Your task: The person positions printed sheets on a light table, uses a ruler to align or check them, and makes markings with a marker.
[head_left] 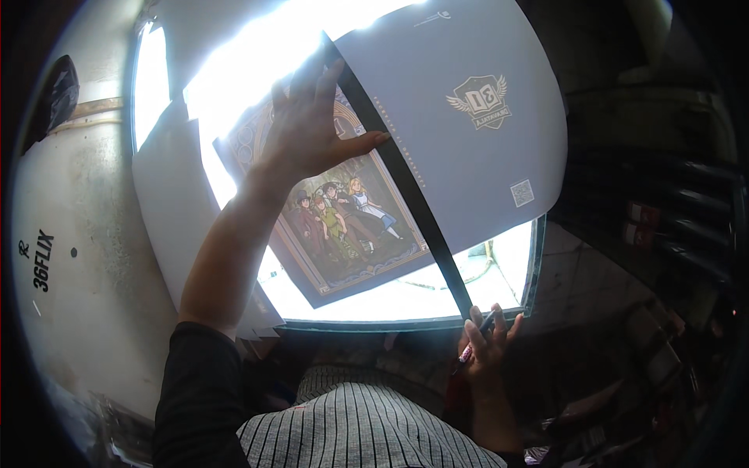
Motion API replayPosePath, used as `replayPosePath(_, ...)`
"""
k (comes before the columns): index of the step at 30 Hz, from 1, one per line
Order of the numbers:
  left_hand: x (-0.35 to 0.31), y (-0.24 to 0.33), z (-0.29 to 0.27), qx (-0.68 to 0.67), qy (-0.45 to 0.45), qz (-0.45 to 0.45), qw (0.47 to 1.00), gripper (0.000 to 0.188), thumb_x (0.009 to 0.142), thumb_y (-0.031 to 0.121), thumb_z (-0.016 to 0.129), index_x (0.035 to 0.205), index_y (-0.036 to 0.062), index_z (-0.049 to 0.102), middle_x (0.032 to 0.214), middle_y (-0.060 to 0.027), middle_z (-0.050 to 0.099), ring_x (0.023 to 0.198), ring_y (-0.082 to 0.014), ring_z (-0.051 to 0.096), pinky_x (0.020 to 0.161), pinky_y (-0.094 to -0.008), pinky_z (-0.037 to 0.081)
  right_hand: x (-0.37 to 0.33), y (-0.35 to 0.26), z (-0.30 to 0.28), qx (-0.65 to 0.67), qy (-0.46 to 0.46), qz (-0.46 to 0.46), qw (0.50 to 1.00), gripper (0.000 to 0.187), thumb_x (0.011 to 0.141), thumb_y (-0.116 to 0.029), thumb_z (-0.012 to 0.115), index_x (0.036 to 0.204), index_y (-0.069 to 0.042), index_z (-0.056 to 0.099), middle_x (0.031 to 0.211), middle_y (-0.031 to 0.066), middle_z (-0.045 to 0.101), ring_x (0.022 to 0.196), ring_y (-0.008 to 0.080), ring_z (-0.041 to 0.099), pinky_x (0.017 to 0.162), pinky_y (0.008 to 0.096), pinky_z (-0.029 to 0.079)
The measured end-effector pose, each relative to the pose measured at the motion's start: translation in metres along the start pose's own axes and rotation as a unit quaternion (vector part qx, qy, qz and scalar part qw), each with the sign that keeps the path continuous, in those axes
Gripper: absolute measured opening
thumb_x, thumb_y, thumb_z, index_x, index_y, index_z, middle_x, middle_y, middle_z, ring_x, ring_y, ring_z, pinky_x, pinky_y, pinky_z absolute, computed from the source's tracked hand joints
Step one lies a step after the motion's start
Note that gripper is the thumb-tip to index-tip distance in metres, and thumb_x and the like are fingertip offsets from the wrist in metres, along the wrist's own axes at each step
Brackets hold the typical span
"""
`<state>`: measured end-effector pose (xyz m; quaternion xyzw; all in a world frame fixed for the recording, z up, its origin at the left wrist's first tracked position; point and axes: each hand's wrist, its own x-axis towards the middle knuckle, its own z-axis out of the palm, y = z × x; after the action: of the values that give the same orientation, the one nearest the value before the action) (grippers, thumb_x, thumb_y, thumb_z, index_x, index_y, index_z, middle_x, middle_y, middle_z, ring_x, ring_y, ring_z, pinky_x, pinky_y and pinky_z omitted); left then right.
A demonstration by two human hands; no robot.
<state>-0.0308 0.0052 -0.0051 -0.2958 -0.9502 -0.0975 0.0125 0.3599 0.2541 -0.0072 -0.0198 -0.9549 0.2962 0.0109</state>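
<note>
A large pale printed sheet (pixel 499 156) lies over a brightly lit glass surface (pixel 359 312). Its right part bears a winged shield emblem and a small square code; on its left part is a framed illustration (pixel 343 218) of several costumed figures. Slanting across the sheet is a long dark ruler-like strip (pixel 406 171). My left hand (pixel 308 125) is spread flat on the illustrated part, with the thumb out on the strip and the fingers toward its far end. At the strip's near end, my right hand (pixel 488 347) holds a slim pen-like tool (pixel 474 343); its tip is unclear.
More plain sheets (pixel 168 195) sit under the left edge of the lit glass area. Farther left is a pale worn surface (pixel 86 234) with dark lettering, and a dark bundle (pixel 58 97) at its far side. Dark stacked items (pixel 686 203) stand in shadow on the right.
</note>
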Motion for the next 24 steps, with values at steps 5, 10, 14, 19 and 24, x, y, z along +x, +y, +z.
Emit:
replayPosePath(5,0.0,0.001,0.0,0.001,0.003,0.0,1.0,0.118,0.071,0.078,0.07,0.154,0.0083,0.025,0.163,-0.0255,0.016,0.154,-0.0387,0.009,0.117,-0.0696,0.002,0.003,-0.001,-0.003,-0.005,-0.01,0.001,1.0,0.042,0.088,-0.01,0.074,0.123,-0.024,0.058,0.128,0.0026,0.07,0.144,0.029,0.041,0.117,0.071,0.005)
replayPosePath(10,0.005,0.004,-0.012,-0.006,-0.007,-0.008,1.0,0.118,0.072,0.078,0.07,0.153,0.0047,0.027,0.162,-0.0285,0.018,0.153,-0.041,0.011,0.117,-0.0686,0.004,0.006,-0.001,0.0,-0.007,0.005,-0.009,1.0,0.036,0.089,-0.008,0.07,0.12,-0.022,0.059,0.124,0.0029,0.071,0.143,0.0304,0.043,0.117,0.0707,0.005)
replayPosePath(14,0.0,-0.004,-0.001,0.01,-0.008,-0.002,1.0,0.122,0.071,0.079,0.07,0.15,-0.0031,0.028,0.16,-0.0304,0.022,0.152,-0.0431,0.013,0.118,-0.066,0.002,0.006,0.003,-0.001,-0.017,0.026,-0.031,0.999,0.03,0.091,-0.003,0.065,0.116,-0.018,0.059,0.117,0.0063,0.074,0.141,0.033,0.046,0.118,0.0688,0.004)
replayPosePath(19,-0.002,-0.001,0.0,0.006,-0.008,-0.017,1.0,0.12,0.071,0.081,0.067,0.149,-0.0024,0.03,0.16,-0.0294,0.021,0.152,-0.0426,0.014,0.119,-0.0658,0.002,0.004,0.002,-0.004,-0.019,-0.002,-0.026,0.999,0.028,0.091,-0.002,0.063,0.115,-0.016,0.058,0.118,0.0087,0.073,0.141,0.0346,0.045,0.118,0.0682,0.003)
replayPosePath(24,-0.002,-0.001,-0.001,0.02,-0.01,-0.016,1.0,0.12,0.07,0.084,0.065,0.147,-0.0034,0.033,0.16,-0.0291,0.021,0.152,-0.0419,0.016,0.118,-0.0682,0.006,0.004,0.001,-0.009,-0.022,-0.029,-0.027,0.999,0.035,0.09,0.001,0.061,0.121,-0.016,0.056,0.125,0.0151,0.068,0.141,0.0388,0.044,0.116,0.0729,0.009)
